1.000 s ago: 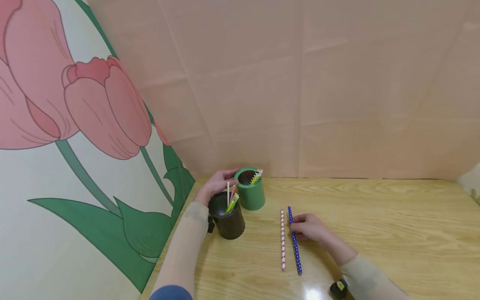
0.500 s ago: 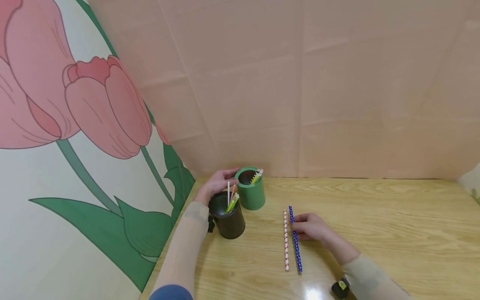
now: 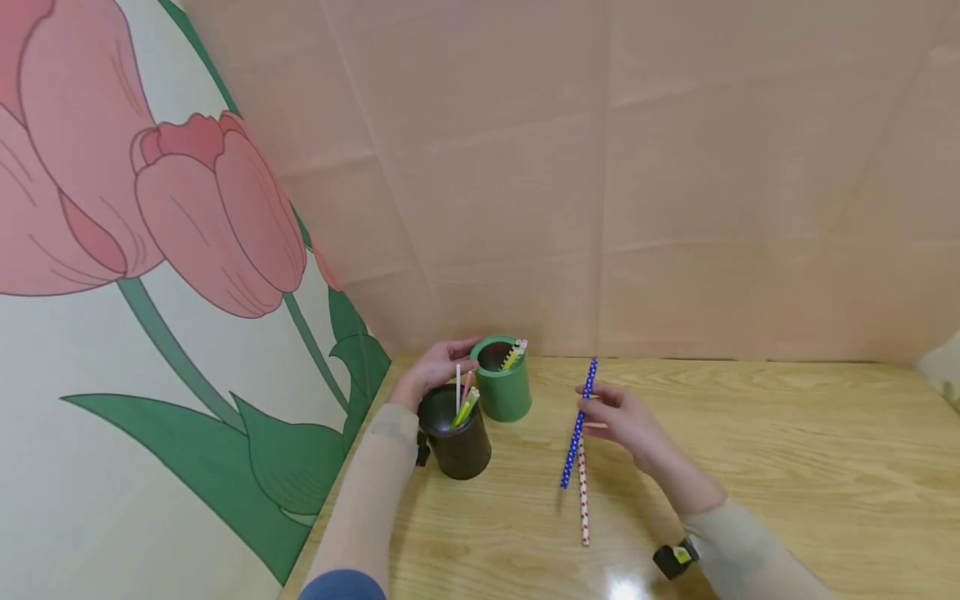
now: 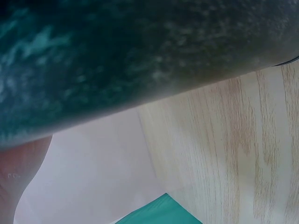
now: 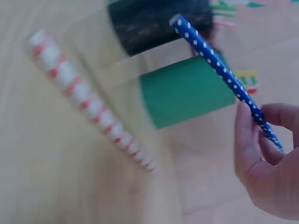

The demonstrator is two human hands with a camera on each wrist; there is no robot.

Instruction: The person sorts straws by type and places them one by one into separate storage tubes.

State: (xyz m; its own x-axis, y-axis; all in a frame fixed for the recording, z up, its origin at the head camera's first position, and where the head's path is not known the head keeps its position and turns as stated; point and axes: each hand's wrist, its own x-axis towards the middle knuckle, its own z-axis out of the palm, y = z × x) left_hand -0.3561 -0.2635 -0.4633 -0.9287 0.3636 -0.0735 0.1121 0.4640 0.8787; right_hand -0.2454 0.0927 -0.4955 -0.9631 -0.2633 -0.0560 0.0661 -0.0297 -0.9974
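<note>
My right hand (image 3: 626, 425) pinches a blue paper straw with white dots (image 3: 577, 442), which slants through the air above the table. In the right wrist view the blue straw (image 5: 219, 67) sits between thumb and fingertips. A white paper straw with red marks (image 3: 584, 508) lies on the table just below it. On the left, my left hand (image 3: 435, 367) holds the side of a green pen cup (image 3: 506, 396) near its rim, thumb in front and fingers behind. Several thin sticks with white tops (image 3: 513, 356) stand in that cup.
A black pen cup (image 3: 459, 454) stands in front of the green one, beside my left forearm, with several coloured sticks (image 3: 465, 407) in it. The wooden table (image 3: 787, 450) meets a pinkish sheet (image 3: 675, 208) behind and a tulip-painted wall (image 3: 217, 358) on the left.
My right hand has lifted the blue straw off the table, moving it away from me and tilting it. The white straw has shifted slightly right. My left hand stays at the green cup.
</note>
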